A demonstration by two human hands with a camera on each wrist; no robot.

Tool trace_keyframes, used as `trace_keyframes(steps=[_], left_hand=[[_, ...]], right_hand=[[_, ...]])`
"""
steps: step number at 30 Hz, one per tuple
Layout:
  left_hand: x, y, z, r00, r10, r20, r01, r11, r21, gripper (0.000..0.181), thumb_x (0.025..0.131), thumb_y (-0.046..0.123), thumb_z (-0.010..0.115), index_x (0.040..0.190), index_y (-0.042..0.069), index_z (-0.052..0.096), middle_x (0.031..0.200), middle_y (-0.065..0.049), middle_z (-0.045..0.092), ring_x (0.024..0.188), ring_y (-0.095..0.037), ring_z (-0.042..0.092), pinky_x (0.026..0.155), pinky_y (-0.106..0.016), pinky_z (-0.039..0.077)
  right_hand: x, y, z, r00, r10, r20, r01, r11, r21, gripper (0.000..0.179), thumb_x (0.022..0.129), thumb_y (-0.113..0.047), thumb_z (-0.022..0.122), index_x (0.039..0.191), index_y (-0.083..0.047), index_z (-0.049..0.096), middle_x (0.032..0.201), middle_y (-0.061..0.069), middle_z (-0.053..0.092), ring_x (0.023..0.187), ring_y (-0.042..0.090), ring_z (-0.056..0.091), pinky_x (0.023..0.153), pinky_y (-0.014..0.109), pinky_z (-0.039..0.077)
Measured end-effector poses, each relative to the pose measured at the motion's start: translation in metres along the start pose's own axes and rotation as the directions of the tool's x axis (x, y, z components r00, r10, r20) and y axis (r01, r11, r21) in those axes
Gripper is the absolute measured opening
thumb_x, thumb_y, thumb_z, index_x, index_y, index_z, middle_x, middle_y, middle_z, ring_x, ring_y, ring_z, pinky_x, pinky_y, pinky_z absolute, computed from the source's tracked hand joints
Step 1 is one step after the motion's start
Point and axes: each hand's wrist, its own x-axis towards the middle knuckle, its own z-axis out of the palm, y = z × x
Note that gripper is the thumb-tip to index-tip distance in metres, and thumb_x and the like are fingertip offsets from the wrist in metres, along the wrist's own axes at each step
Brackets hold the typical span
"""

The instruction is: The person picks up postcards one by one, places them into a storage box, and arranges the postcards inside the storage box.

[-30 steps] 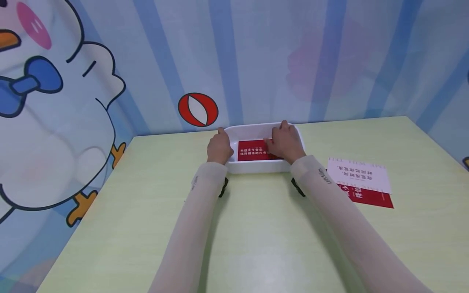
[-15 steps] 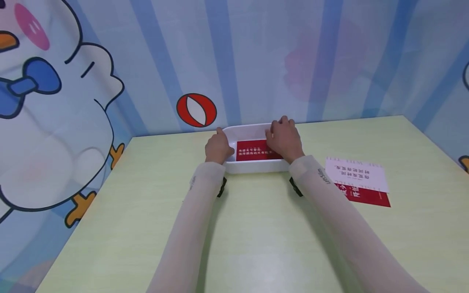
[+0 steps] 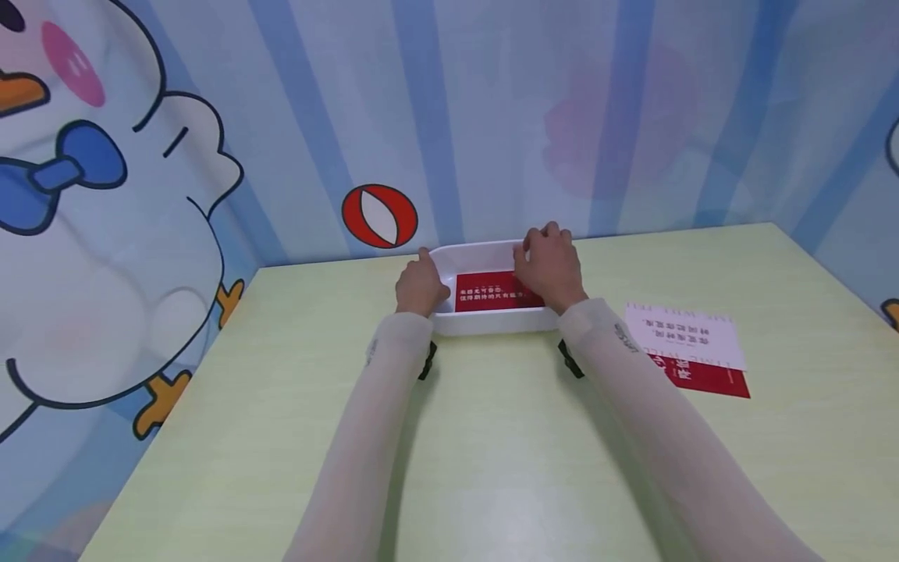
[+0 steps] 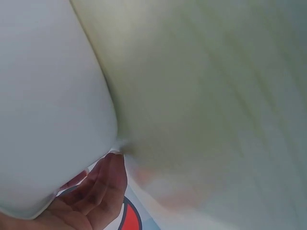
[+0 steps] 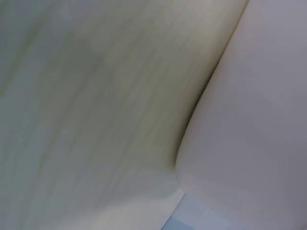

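A white tray (image 3: 485, 323) stands on the table near its back edge. In it lies a red card (image 3: 481, 292) with white printed characters. My left hand (image 3: 419, 286) grips the tray's left end, thumb over the rim. In the left wrist view its fingers (image 4: 112, 175) lie along the outside of the tray wall. My right hand (image 3: 551, 269) is over the tray's right side, fingers bent near the back rim; it covers part of the red card. Whether it holds anything is hidden. The right wrist view shows only the tray's outer wall (image 5: 249, 129) and the table.
To the right, a pale pink card (image 3: 684, 336) overlaps another red card (image 3: 709, 378) on the light table (image 3: 485, 453). My right sleeve covers part of them. A printed cartoon backdrop (image 3: 513, 125) rises directly behind the table.
My right hand's fingers and thumb have shifted slightly up toward the tray's back rim, exposing a little more of the red card. The left hand keeps its grip; the tray stays in place.
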Motion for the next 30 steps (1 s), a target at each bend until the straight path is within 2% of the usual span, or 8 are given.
trace_keyframes(steps=[8,15,30], left_hand=[[0.0016,0.0004,0.0001,1.0,0.003,0.022,-0.001,0.997,-0.083,0.094,0.088,0.014,0.074,0.16,0.013,0.014,0.147,-0.011,0.05,0.131,-0.027,0.052,0.11,-0.042,0.048],[0.0054,-0.0052,-0.0011,1.0,0.007,0.014,-0.006,0.995,-0.099,0.096,0.087,0.01,0.074,0.16,0.014,0.013,0.146,-0.012,0.051,0.129,-0.029,0.053,0.109,-0.044,0.048],[0.0054,-0.0045,-0.0007,1.0,0.01,0.029,-0.006,0.993,-0.116,0.096,0.087,0.009,0.074,0.16,0.014,0.012,0.145,-0.012,0.051,0.129,-0.029,0.053,0.106,-0.045,0.05]], right_hand=[[0.0009,0.0032,-0.0016,0.999,0.026,-0.042,-0.024,0.999,0.027,0.034,0.099,-0.033,0.051,0.115,-0.004,0.061,0.128,0.018,0.052,0.114,0.033,0.048,0.099,0.049,0.051],[0.0012,-0.0012,-0.0013,0.996,0.045,-0.071,-0.041,0.997,0.061,0.035,0.099,-0.033,0.053,0.119,-0.006,0.062,0.133,0.017,0.052,0.118,0.033,0.048,0.101,0.049,0.05],[-0.0054,0.0,-0.0045,0.994,0.038,-0.104,-0.028,0.995,0.091,0.034,0.097,-0.032,0.054,0.118,-0.007,0.062,0.13,0.017,0.053,0.115,0.032,0.05,0.098,0.049,0.051]])
